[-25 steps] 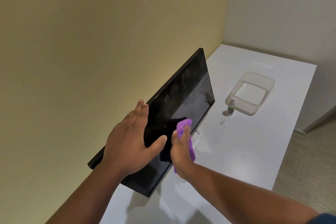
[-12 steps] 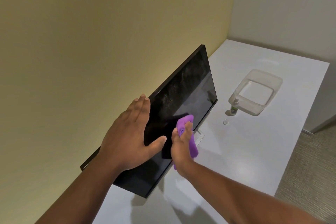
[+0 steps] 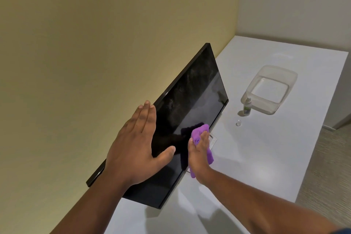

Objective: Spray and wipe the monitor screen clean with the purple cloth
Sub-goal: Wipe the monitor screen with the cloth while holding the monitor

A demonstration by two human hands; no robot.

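A black monitor stands on the white table against the yellow wall, its screen streaked with pale smears in the upper part. My left hand lies flat over the monitor's top edge, fingers together, thumb on the screen. My right hand presses a bunched purple cloth against the lower part of the screen near its bottom edge. A small spray bottle stands upright on the table to the right, with its clear cap lying just in front of it.
A clear plastic tub sits behind the spray bottle on the white table. The monitor's stand base shows under the cloth. Carpeted floor runs past the table's right edge.
My right hand has slid the purple cloth a little along the screen's lower edge, away from me. The left hand has kept its hold on the top edge. The camera has shifted.
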